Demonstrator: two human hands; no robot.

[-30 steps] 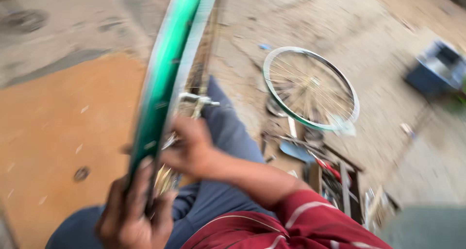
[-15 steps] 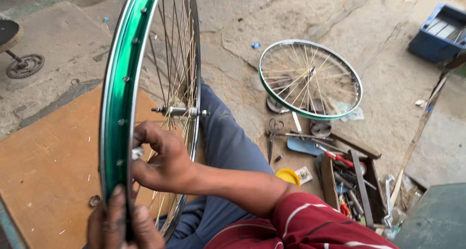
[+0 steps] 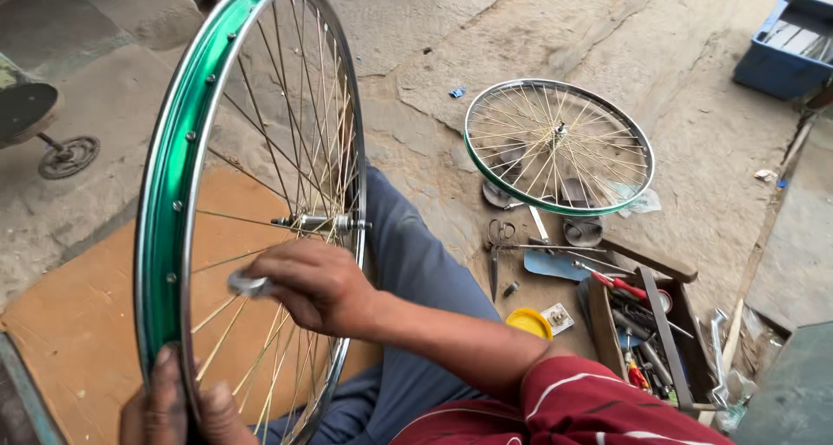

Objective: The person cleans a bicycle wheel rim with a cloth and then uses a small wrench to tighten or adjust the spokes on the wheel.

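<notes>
A green-rimmed bicycle wheel (image 3: 169,176) stands upright in front of me, its metal hub (image 3: 317,223) at the centre. My left hand (image 3: 178,410) grips the bottom of the rim. My right hand (image 3: 312,284) reaches in among the spokes just below the hub and pinches a small round metal tool (image 3: 247,283) against a spoke. My blue-trousered leg (image 3: 416,271) lies behind the wheel.
A second green-rimmed wheel (image 3: 560,146) lies flat on the ground to the right. Scissors (image 3: 496,250), a yellow lid (image 3: 529,323), a wooden toolbox (image 3: 646,328) of hand tools and a blue crate (image 3: 790,46) surround it. An orange mat (image 3: 78,323) lies under the wheel.
The view has steadied and the wheel now stands more upright. My right hand has moved slightly lower among the spokes with the small tool.
</notes>
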